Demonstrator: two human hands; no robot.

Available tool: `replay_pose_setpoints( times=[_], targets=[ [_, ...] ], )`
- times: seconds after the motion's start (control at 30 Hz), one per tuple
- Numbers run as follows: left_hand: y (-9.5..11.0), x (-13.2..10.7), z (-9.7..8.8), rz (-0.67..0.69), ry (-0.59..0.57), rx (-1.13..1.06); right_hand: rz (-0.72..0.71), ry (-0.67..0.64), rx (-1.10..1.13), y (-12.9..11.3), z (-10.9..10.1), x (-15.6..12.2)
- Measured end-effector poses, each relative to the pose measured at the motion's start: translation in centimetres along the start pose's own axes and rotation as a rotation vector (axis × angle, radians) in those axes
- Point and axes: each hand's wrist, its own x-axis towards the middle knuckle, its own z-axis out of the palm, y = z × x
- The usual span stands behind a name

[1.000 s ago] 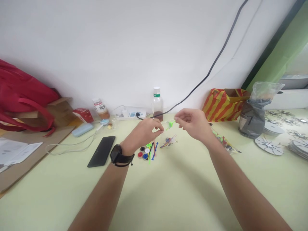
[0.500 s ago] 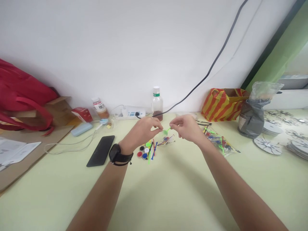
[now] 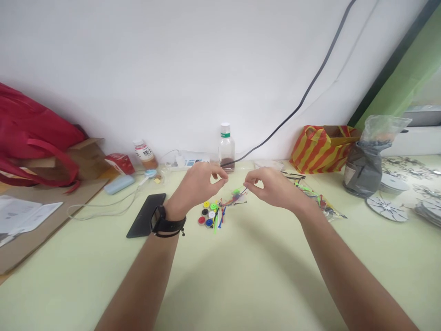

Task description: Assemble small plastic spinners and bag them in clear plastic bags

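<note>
My left hand (image 3: 203,187), with a dark watch on the wrist, hovers over the table, thumb and index fingertips drawn close together. I see nothing between them. Opposite it, my right hand (image 3: 270,186) pinches the end of a thin purple stick (image 3: 243,191). Below and between the hands lies a small pile of thin plastic pieces (image 3: 231,201), with a bright green piece (image 3: 236,192) at its top. Beside the pile are several round coloured discs (image 3: 209,221) in yellow, green, black, white, red and blue, and several narrow coloured sticks (image 3: 221,218).
A clear bag of coloured parts (image 3: 322,202) lies beyond my right forearm. A black phone (image 3: 146,216) rests left of my watch. Behind stand a bottle (image 3: 226,149), a power strip (image 3: 193,162) and a striped bag (image 3: 320,149). Slotted discs (image 3: 386,209) lie at right.
The green piece that was between my fingertips now sits lower, on the pile. My hands have moved slightly apart, and a purple stick shows at my right fingertips.
</note>
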Motion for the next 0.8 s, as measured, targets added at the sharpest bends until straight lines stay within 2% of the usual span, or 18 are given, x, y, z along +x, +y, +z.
replay_pose_setpoints(
  times=[0.27, 0.57, 0.67, 0.8],
  targets=[
    [0.2, 0.0, 0.4, 0.044, -0.060, -0.119, -0.014, 0.013, -0.030, -0.4, 0.0, -0.4],
    [0.6, 0.0, 0.4, 0.069, -0.068, -0.096, -0.051, -0.118, 0.144, -0.5, 1.1, 0.2],
    [0.6, -0.1, 0.3, 0.067, -0.061, -0.100, -0.059, -0.171, 0.105, -0.3, 1.3, 0.2],
    [0.6, 0.0, 0.1, 0.066, -0.075, -0.096, 0.012, -0.194, -0.037, 0.0, 1.5, 0.1]
  ],
)
